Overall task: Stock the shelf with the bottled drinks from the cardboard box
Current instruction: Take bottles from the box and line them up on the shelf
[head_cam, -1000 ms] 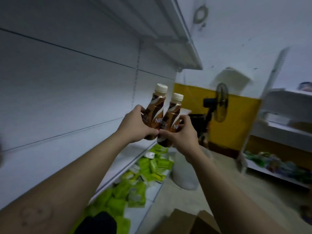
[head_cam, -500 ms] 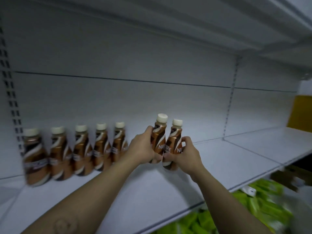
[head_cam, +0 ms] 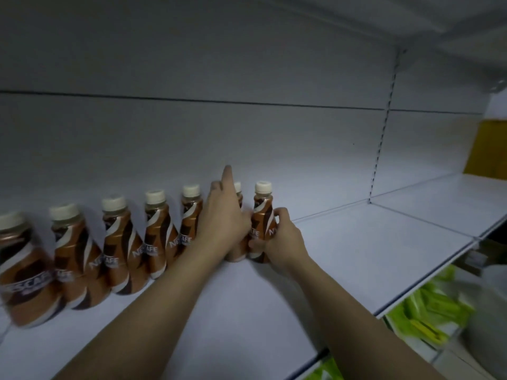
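Five brown coffee bottles (head_cam: 120, 242) with cream caps stand in a row at the back of the white shelf (head_cam: 356, 242). At the row's right end stand two more bottles, side by side on the shelf. My left hand (head_cam: 222, 220) wraps the left one (head_cam: 236, 255) and hides most of it, with its index finger pointing straight up. My right hand (head_cam: 282, 239) grips the lower body of the right one (head_cam: 262, 212). The cardboard box is out of view.
The shelf runs on bare to the right, past an upright slotted post (head_cam: 381, 149). Another shelf board hangs overhead. Green packets (head_cam: 428, 311) lie on the lower shelf at bottom right, beside a blurred white object (head_cam: 491, 297).
Both hands have carried the two bottles from mid-air to the shelf and set them down at the right end of the row. My left index finger has lifted straight.
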### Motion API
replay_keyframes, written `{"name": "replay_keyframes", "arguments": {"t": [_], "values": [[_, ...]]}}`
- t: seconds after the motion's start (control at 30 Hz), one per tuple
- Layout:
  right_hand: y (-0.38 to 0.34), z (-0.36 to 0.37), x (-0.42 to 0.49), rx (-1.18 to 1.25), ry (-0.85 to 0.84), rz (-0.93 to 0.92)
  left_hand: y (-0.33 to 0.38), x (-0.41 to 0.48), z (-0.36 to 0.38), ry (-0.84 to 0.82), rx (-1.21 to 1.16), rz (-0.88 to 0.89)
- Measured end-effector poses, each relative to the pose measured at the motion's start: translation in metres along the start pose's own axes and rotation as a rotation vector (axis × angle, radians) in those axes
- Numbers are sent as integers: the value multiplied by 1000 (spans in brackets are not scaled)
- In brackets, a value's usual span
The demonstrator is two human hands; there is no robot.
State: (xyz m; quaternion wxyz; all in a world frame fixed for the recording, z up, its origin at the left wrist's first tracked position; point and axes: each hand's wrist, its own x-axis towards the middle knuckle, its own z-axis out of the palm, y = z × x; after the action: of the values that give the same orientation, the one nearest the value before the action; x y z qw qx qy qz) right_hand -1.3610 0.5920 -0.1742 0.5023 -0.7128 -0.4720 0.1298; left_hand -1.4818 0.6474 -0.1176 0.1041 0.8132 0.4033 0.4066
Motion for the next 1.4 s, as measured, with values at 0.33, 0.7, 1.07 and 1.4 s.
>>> {"name": "replay_keyframes", "arguments": {"t": [0.33, 0.7, 1.07, 1.4], "values": [[-4, 22, 12, -32, 32, -2, -1, 34, -25, 67, 719, 221], [9, 38, 18, 101, -5, -82, -25, 49, -31, 92, 592, 168], [23, 30, 18, -130, 76, -129, -25, 49, -24, 100, 617, 159], [15, 17, 12, -127, 30, -42, -16, 37, -27, 113, 626, 215]]}}
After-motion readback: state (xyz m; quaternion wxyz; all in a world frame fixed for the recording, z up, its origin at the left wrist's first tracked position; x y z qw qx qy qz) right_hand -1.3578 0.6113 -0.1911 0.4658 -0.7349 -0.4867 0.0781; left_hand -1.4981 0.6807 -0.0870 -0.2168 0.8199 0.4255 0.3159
